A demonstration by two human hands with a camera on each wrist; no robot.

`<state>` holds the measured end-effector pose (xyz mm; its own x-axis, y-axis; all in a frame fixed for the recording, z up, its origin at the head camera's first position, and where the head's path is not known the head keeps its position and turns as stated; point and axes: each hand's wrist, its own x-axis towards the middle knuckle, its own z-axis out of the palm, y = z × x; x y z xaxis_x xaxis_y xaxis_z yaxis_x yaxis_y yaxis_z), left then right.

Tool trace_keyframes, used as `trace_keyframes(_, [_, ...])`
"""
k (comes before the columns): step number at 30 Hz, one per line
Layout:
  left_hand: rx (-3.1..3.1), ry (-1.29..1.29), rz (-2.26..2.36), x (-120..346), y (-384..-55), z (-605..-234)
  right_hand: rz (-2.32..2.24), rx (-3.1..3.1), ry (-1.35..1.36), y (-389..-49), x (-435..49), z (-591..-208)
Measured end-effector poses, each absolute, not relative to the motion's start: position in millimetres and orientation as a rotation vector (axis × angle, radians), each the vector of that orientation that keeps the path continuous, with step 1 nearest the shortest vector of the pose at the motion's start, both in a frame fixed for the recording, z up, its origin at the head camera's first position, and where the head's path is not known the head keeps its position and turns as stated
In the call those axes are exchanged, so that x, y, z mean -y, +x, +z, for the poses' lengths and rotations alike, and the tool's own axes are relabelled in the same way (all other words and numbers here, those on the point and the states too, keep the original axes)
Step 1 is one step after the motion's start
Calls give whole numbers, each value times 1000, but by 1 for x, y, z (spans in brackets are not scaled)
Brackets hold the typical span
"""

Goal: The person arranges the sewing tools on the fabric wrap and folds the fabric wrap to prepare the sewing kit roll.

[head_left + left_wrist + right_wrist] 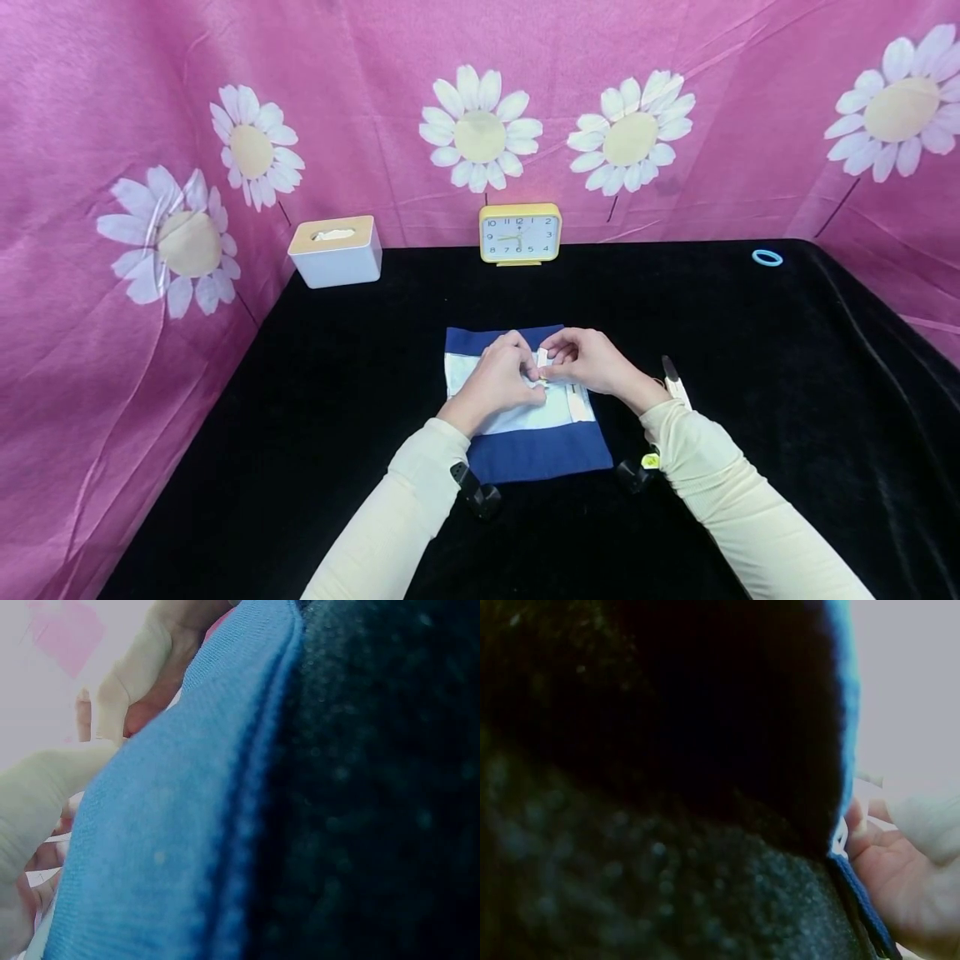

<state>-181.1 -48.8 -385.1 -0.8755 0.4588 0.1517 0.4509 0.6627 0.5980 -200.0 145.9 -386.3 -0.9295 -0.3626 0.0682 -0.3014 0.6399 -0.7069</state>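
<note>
Head view: right hand point(591, 362) pinches 1 white strip point(542, 357) over cloth point(536, 454), left hand point(497, 382) curled beside (grip unclear).

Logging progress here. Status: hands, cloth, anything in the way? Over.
Right hand pinching white strip; left hand alongside, grip unclear. Blue-and-white cloth beneath both. No obstruction seen; dark-tipped item off cloth, near right sleeve.

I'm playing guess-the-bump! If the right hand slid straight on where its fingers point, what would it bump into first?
Probably the left hand, just beyond the white strip that the right hand holds, though depth is hard to judge here.
</note>
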Motion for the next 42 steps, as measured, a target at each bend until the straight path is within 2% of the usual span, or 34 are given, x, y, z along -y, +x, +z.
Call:
trace_keyframes(21, [-2880,875,1018,50,-180,-388,-1208,-2764,-541,-200,-145,-386])
trace_keyframes(35, [-2838,757,966,51,-176,-380,-1230,-2776,-540,-197,-145,-386])
trace_keyframes(42, [-2863,808,974,49,-175,-381,-1293,-2784,-534,-198,-146,-387])
